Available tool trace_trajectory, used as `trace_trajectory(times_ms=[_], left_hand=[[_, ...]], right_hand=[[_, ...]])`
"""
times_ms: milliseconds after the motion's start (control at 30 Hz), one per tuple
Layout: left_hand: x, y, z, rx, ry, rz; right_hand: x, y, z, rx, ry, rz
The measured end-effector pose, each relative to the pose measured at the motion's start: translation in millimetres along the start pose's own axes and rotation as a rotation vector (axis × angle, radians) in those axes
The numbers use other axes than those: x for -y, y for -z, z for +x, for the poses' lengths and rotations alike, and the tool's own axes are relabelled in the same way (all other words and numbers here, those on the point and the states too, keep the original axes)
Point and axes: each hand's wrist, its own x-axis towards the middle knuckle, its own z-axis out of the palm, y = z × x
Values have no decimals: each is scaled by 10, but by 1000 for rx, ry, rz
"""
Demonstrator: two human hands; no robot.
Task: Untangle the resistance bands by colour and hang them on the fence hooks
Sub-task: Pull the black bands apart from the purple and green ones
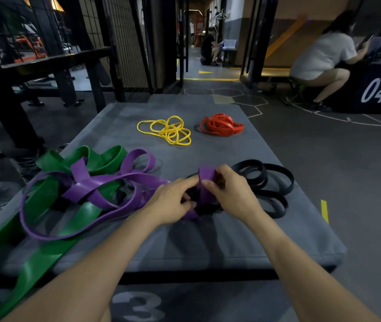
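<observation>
A broad grey padded bench [219, 240] carries all the bands. Its left side is taken up by the largest heap: wide green bands [45, 252] looped under and through the purple bands [106, 189], the green trailing off the near left edge. On the near right lies a pile of black bands [268, 182], coiled in overlapping loops, and a purple strap runs from the tangle across to it. Both hands work at that meeting point: the left hand [173, 203] has its fingers curled, pinching the purple and black knot, and the right hand [233, 194] pinches a folded loop of purple strap between thumb and fingers. Farther back, clear of the tangle, thin yellow bands [168, 130] lie in loose curls, and just to their right a smaller, tight bundle of red bands [222, 125]. A wire mesh fence [124, 43] stands beyond the bench on the left.
</observation>
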Motion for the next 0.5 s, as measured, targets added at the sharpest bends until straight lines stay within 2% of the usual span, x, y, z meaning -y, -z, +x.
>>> trace_trajectory(times_ms=[133,200,333,500], left_hand=[[110,-27,34,-177,140,-7],[202,-30,39,-186,253,26],[226,-23,30,-76,339,210],[101,-108,66,12,398,328]], right_hand=[[-227,5,81,-29,-240,-86],[-283,19,93,-40,-328,-119],[-238,-27,99,-79,-306,-235],[-197,-52,82,-90,-214,-422]])
